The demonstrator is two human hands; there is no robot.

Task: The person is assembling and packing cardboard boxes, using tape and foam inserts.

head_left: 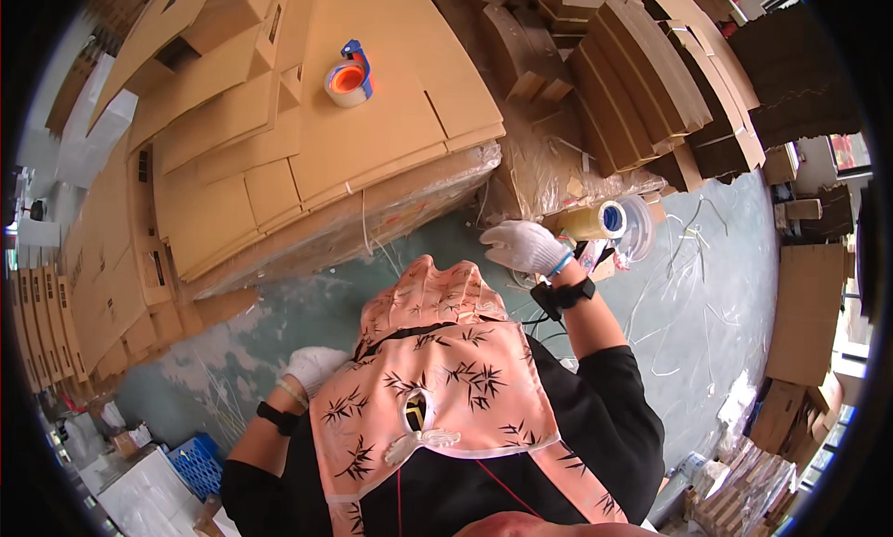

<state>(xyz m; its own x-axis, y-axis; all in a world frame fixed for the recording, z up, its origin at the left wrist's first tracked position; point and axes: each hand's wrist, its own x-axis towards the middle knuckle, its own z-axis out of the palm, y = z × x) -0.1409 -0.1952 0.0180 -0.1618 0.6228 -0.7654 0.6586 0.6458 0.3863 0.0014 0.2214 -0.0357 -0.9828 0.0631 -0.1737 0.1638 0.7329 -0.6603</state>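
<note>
My right hand (523,248), in a white knit glove, hovers in front of the cardboard pile with its fingers pointing left. A small gap shows between thumb and fingers, and nothing is held. Just right of it are a roll of yellowish tape (584,223) with a blue core and a clear plastic tub (638,228). My left hand (316,366), also gloved, rests low against the pink apron (437,379); its fingers are hidden there. On the flat cardboard stack (372,137) ahead sits a tape dispenser (349,77) in blue and orange.
Bundled cardboard pieces (637,72) rise at the far right. More folded cartons (102,249) stand along the left. Loose white straps (684,258) lie scattered over the green floor (688,323). A blue plastic crate (195,463) is at the lower left.
</note>
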